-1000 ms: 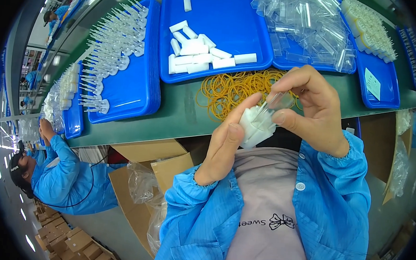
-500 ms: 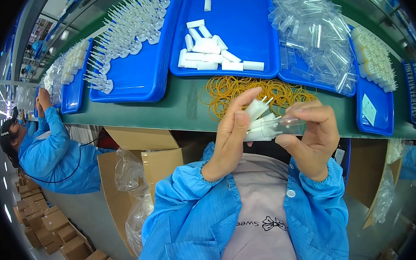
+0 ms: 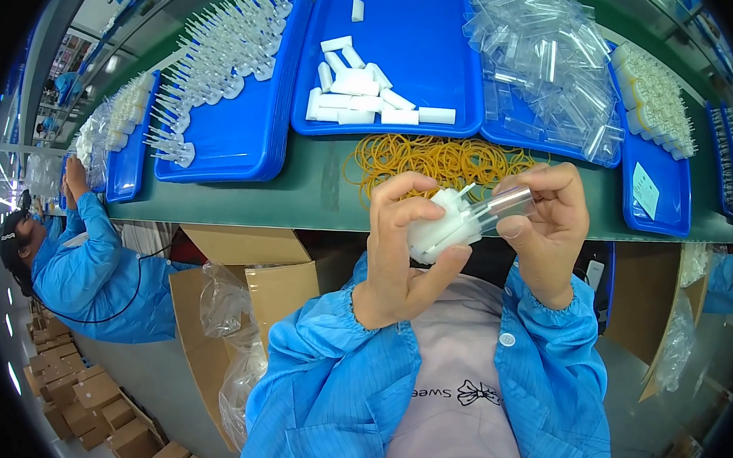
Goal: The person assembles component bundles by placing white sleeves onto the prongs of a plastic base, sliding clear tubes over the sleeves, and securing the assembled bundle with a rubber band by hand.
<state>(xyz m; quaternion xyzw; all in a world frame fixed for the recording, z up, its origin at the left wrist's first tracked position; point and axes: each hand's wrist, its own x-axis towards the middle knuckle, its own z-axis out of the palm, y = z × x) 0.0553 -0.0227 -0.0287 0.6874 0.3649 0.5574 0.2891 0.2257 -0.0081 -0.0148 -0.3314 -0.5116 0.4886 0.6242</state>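
My left hand (image 3: pixel 400 256) is closed around a bunch of white plastic pieces (image 3: pixel 444 227) with thin stems, above the table's near edge. Between the thumb and fingers of my right hand (image 3: pixel 555 228) is a clear plastic tube (image 3: pixel 511 202). Its left end meets the stems of the bunch; whether a stem is inside it I cannot tell. Just beyond my hands lies a heap of yellow rubber bands (image 3: pixel 438 159). White cylinders (image 3: pixel 354 81) lie in the middle blue tray (image 3: pixel 427 56).
Clear tubes (image 3: pixel 544 64) fill a blue tray at the right, beside bundled white pieces (image 3: pixel 653 104). At the left, stemmed white pieces (image 3: pixel 227 44) stand in stacked blue trays (image 3: pixel 221 140). A cardboard box (image 3: pixel 283 295) is below the table. A co-worker (image 3: pixel 104 272) sits at the far left.
My left hand has turned, its fingers now wrapped over the bunch. My right hand with the tube has shifted slightly left, and the tube now tilts up to the right.
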